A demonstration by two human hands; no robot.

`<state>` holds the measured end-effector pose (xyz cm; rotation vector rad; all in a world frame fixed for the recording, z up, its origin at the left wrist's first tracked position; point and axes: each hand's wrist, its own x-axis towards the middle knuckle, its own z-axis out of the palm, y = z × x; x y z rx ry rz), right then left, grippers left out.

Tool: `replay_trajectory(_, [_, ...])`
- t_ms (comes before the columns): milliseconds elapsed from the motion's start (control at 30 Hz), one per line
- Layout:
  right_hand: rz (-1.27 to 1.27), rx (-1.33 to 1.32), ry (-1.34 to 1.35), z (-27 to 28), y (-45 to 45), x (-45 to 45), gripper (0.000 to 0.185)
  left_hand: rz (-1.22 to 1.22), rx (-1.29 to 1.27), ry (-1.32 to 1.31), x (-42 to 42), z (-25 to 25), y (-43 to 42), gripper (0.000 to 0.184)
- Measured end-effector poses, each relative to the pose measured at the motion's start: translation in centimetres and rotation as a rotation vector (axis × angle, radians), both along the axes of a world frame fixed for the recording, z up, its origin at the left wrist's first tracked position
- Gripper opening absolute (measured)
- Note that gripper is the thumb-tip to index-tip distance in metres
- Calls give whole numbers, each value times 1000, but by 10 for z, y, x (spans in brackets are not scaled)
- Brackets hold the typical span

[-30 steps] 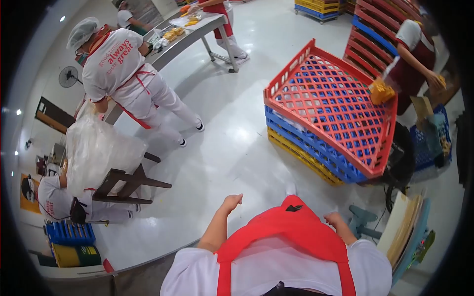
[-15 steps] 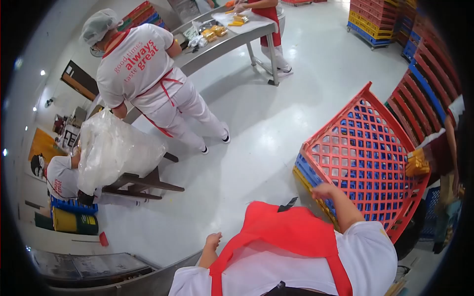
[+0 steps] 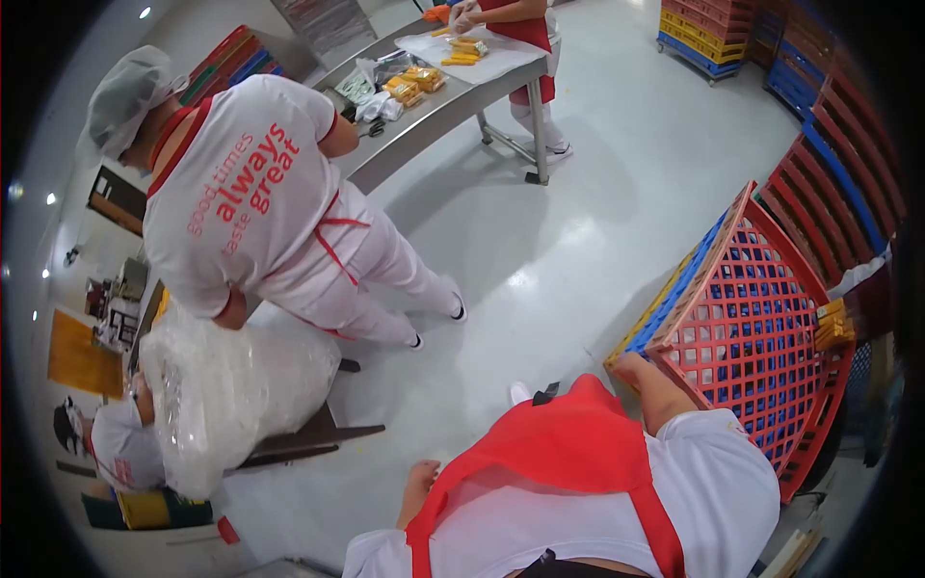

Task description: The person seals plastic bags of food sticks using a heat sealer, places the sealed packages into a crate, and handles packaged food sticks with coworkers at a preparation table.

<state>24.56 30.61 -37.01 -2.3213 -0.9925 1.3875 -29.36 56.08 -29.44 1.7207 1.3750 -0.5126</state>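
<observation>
My left hand (image 3: 421, 482) hangs low beside the red apron (image 3: 568, 448), fingers curled in, with nothing visible in it. My right hand (image 3: 630, 368) is down at the near corner of a stack of plastic crates. Its fingers are hard to make out, and I cannot tell whether it touches the crates. The top crate is a red lattice one (image 3: 752, 323), with blue (image 3: 684, 279) and yellow (image 3: 631, 342) crates showing under it. At the stack's far right side, partly hidden, are yellow packs (image 3: 834, 325) beside another person's dark red clothing.
Ahead on the left, a worker (image 3: 251, 193) in white stands with their back to me, beside a plastic-wrapped bundle (image 3: 236, 385) on a dark wooden stand. Another person works at a steel table (image 3: 424, 116) holding yellow packs (image 3: 414, 85). Tall crate stacks (image 3: 833, 183) line the right.
My view has moved forward and turned, so the worker in white appears larger and further left. My right hand now sits closer in against the crate corner. My left hand still hangs low.
</observation>
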Motion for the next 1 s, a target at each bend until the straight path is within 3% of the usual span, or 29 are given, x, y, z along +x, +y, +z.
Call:
replay_trajectory(133, [-202, -85, -179, 37, 0, -6, 13, 146, 78, -116, 57, 6, 107, 25])
replay_trajectory(167, [-456, -112, -27, 54, 7, -11, 14, 294, 62, -123, 81, 7, 128, 26])
replay_trajectory(200, [-710, -133, 127, 63, 14, -14, 15, 276, 82, -183, 103, 7, 145, 27])
replay_trajectory(300, [-710, -223, 197, 60, 22, -10, 18, 151, 82, -288, 184, 17, 178, 29])
replay_trajectory(400, [-654, -343, 169, 50, 28, -4, 21, 125, -94, -470, 271, 46, 184, 28])
replay_trajectory(500, [-556, -467, 195, 8, 31, 23, 27, 10, -167, -561, 346, 65, 201, 27])
replay_trajectory(600, [-648, -466, 221, -9, 54, 57, 32, -123, -172, -613, 394, 77, 226, 25])
replay_trajectory(800, [-768, -147, 211, 7, 141, 143, 35, -69, -97, -637, 460, 86, 298, 20])
replay_trajectory(900, [-868, -116, 249, 21, 177, 197, 30, -10, -8, -688, 499, 99, 333, 20])
replay_trajectory(1000, [-716, -137, 138, 32, 211, 253, 27, 65, 158, -652, 523, 127, 357, 26])
